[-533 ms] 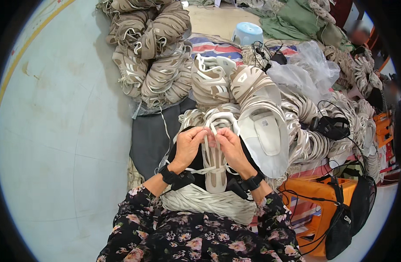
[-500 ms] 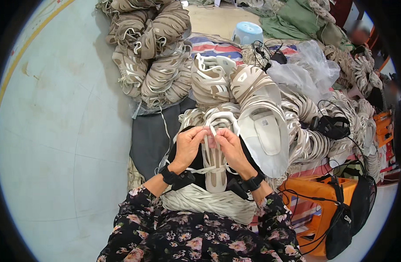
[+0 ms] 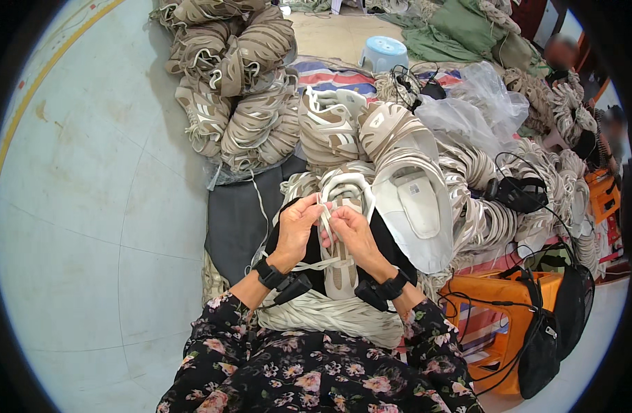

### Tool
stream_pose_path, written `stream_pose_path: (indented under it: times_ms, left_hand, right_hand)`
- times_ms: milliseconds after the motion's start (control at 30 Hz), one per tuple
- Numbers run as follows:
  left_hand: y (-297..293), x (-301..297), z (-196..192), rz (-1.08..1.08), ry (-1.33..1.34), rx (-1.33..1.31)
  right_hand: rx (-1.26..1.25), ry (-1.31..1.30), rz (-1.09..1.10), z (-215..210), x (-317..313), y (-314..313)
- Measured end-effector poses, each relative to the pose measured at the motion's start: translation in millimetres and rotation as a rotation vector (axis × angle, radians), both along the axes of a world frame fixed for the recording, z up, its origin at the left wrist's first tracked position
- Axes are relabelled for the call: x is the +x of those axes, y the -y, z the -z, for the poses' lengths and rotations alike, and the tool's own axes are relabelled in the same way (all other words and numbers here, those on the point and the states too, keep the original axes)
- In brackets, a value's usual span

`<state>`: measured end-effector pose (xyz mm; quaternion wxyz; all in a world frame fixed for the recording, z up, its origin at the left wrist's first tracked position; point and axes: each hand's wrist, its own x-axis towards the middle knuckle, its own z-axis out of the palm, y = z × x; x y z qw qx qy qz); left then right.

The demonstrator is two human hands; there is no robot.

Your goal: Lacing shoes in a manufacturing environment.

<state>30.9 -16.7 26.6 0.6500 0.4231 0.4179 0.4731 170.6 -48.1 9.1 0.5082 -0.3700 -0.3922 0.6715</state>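
Observation:
A beige-and-white shoe upper [image 3: 341, 281] lies toe toward me on black cloth at my lap. Above its tongue, my left hand [image 3: 296, 230] pinches a flat white shoelace [image 3: 325, 213]. My right hand [image 3: 355, 237] has its fingers closed on the lace too, just right of and slightly lower than the left. One lace strand crosses the upper near the toe. Below it, across my lap, runs a thick bundle of white laces [image 3: 329, 320]. My fingers and the lace partly hide the eyelets.
Brown shoe uppers are piled in stacks [image 3: 240, 89] at the far left. More nested uppers [image 3: 333, 127] stand ahead, beside a white-soled stack [image 3: 419, 199]. An orange stool [image 3: 498, 296] with black bags and cables is at right. Farther back are a blue stool [image 3: 385, 54] and clear plastic [image 3: 474, 107].
The hands were level with the lace held up between them. Now the right hand has come lower and left, and the fingers overlap more closely around the lace.

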Motion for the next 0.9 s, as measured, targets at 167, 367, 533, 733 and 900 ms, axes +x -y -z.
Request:
stream_pose_path:
  times_ms: [167, 367, 533, 733, 900]
  left_hand:
    - [-1, -4, 0, 0.032, 0.011, 0.003]
    - [-4, -8, 4, -0.011, 0.029, 0.018]
    - [-4, -11, 3, 0.008, 0.009, 0.018]
    - [50, -17, -8, 0.185, -0.839, 1.208]
    - [85, -20, 38, 0.733, -0.932, 1.102]
  right_hand:
    - [-0.023, 0.044, 0.010, -3, -3, -1]
    - [0.041, 0.185, -0.042, -2, -3, 4]
    - [0.094, 0.311, -0.234, 2, 2, 6]
    - [-0.020, 0.121, -0.133, 3, 13, 2]
    - [0.601, 0.205, 0.077, -51, 63, -41]
